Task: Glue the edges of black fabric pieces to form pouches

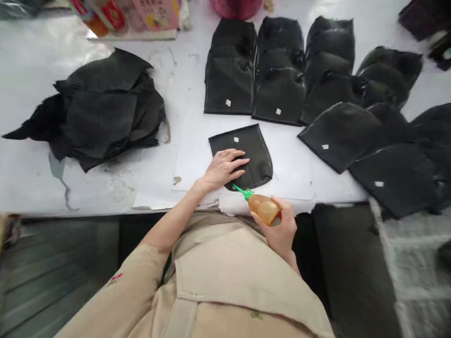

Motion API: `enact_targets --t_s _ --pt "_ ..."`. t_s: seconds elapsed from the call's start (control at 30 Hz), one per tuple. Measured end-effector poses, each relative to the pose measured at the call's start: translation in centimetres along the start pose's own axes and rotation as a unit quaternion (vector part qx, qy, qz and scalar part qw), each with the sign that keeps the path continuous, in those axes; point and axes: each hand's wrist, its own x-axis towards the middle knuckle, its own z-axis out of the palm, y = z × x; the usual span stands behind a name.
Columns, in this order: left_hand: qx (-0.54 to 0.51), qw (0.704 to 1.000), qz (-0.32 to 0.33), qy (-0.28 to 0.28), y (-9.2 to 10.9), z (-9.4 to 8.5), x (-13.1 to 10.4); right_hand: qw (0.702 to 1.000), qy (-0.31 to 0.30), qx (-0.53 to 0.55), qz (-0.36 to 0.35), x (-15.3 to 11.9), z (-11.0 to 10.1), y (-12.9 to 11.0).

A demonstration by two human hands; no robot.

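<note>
A black fabric piece (pixel 259 157) with a rounded end and a small white label lies on the white table in front of me. My left hand (pixel 223 166) rests on it with the fingers spread out flat. In my right hand (pixel 282 227) is a squeeze bottle (pixel 263 207) of amber liquid with a green nozzle, tilted to the left. The nozzle tip is at the near rounded edge of the black piece, just below my left fingers. Whether any liquid is coming out cannot be seen.
At the left lies a loose heap of black fabric sheets (pixel 102 112). Overlapping rows of similar black pieces (pixel 230 80) stretch along the back and right. A pink carton (pixel 157 14) and bottles stand at the back left, near a pink container (pixel 236 7). The table's front edge (pixel 102 211) is close to my body.
</note>
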Motion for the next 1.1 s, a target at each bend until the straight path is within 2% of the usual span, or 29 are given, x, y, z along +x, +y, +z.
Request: enact_targets --t_s 0.1,0.2,0.3,0.4,0.47,0.57,0.67,0.77,0.9,1.0,1.1 --pt "0.003 1.0 -0.011 0.0 0.1 0.3 0.0 0.999 -0.028 0.015 0.034 0.0 -0.5 -0.2" --pt "0.006 1.0 -0.012 0.003 0.0 0.4 -0.1 0.984 -0.053 0.082 0.147 0.3 -1.4 -0.3" --pt "0.011 1.0 -0.008 0.009 0.1 0.4 -0.1 0.928 -0.079 0.216 0.293 0.6 -2.5 -0.2" --pt "0.028 0.999 -0.024 0.013 1.1 0.4 0.1 0.844 -0.093 0.381 0.366 0.4 -3.4 0.7" --pt "0.05 0.997 -0.053 0.014 2.2 0.4 0.5 0.809 -0.05 0.449 0.375 0.0 -3.7 1.5" --pt "0.073 0.994 -0.085 -0.005 3.9 0.1 1.0 0.794 0.047 0.478 0.372 -0.3 -4.3 2.9" --pt "0.071 0.994 -0.061 -0.057 4.3 -0.8 1.2 0.798 0.103 0.476 0.354 0.1 -5.4 3.7" --pt "0.066 0.993 -0.027 -0.098 3.9 -1.5 1.2 0.816 0.116 0.459 0.332 0.7 -6.6 3.7" --pt "0.092 0.992 -0.038 -0.082 4.2 -1.0 1.5 0.86 0.103 0.39 0.313 0.6 -7.0 3.2" --pt "0.119 0.989 -0.061 -0.063 5.4 0.0 1.9 0.906 0.107 0.273 0.305 -0.2 -6.4 2.8" --pt "0.139 0.986 -0.074 -0.056 6.4 0.8 2.3 0.944 0.124 0.155 0.264 -1.0 -6.0 2.5"
